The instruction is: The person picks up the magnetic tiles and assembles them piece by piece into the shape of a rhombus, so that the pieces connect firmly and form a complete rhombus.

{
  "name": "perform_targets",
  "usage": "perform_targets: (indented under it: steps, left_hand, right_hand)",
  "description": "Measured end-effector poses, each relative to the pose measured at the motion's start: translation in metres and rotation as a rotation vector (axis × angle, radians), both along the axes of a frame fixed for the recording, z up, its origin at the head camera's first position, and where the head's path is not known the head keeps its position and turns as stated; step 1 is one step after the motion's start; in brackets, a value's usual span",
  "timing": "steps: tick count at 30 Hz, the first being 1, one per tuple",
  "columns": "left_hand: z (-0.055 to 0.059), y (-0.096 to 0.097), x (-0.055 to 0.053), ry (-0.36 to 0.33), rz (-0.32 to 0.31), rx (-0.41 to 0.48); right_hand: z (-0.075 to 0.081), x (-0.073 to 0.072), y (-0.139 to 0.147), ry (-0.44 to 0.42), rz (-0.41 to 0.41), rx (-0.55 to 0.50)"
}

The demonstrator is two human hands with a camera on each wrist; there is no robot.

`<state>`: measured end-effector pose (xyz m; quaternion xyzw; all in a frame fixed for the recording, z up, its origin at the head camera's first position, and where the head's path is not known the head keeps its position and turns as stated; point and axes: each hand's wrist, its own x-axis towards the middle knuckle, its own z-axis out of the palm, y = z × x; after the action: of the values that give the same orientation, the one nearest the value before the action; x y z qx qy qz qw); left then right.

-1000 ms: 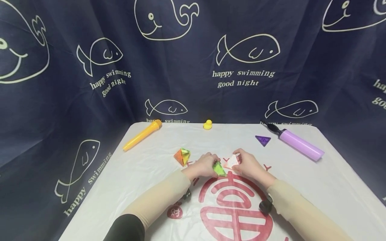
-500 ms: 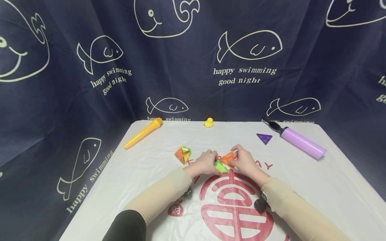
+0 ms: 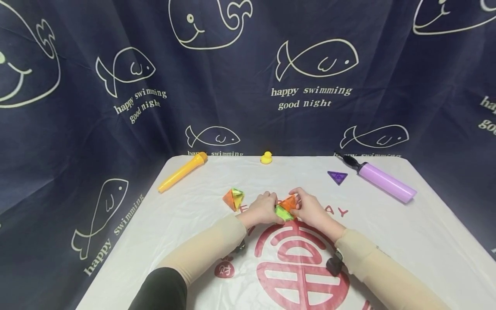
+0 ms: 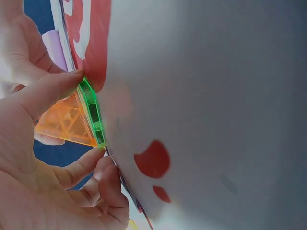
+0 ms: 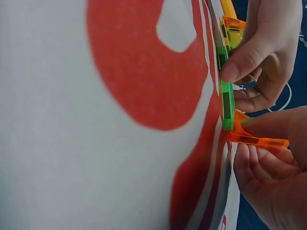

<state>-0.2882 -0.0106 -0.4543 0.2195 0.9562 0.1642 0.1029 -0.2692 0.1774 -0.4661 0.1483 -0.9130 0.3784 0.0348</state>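
On the tabletop my left hand (image 3: 263, 209) pinches a green triangular magnetic tile (image 3: 284, 213) between thumb and fingers, low against the cloth. Just to its right, my right hand (image 3: 311, 211) grips an orange triangular magnetic tile (image 3: 288, 202), thumb on one face and fingers on the other. In the right wrist view the orange tile (image 5: 261, 141) stands up from the end of the green tile (image 5: 227, 96), edges touching. The left wrist view shows the orange tile (image 4: 67, 120) leaning up behind the green edge (image 4: 93, 112). Fingers partly cover both tiles.
Left of my hands sits a small pyramid of orange, yellow and green tiles (image 3: 234, 199). A purple triangular tile (image 3: 338, 177) lies at the right, near a lilac hand pump (image 3: 387, 183). A yellow toy microphone (image 3: 183, 172) and a rubber duck (image 3: 266, 158) are farther back.
My right hand has turned the orange tile and brought it left against the green one. My left hand keeps its hold on the green tile, now flatter in view.
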Motion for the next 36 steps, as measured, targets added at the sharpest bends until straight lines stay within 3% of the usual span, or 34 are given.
perform_targets:
  steps: [10, 19, 28, 36]
  left_hand:
    - [-0.003, -0.002, -0.003, -0.037, 0.001, 0.037]
    - [-0.001, -0.011, -0.009, -0.128, -0.11, 0.136]
    - [0.003, -0.02, -0.014, -0.164, -0.178, 0.116]
    - [0.001, -0.026, -0.015, -0.121, -0.193, 0.135]
  right_hand:
    - [-0.006, 0.001, 0.0, -0.026, 0.024, 0.053]
    - [-0.006, 0.004, 0.001, -0.057, 0.06, 0.048]
    - [0.002, 0.004, 0.024, -0.102, 0.161, 0.038]
    - [0.006, -0.003, 0.06, -0.089, 0.067, 0.035]
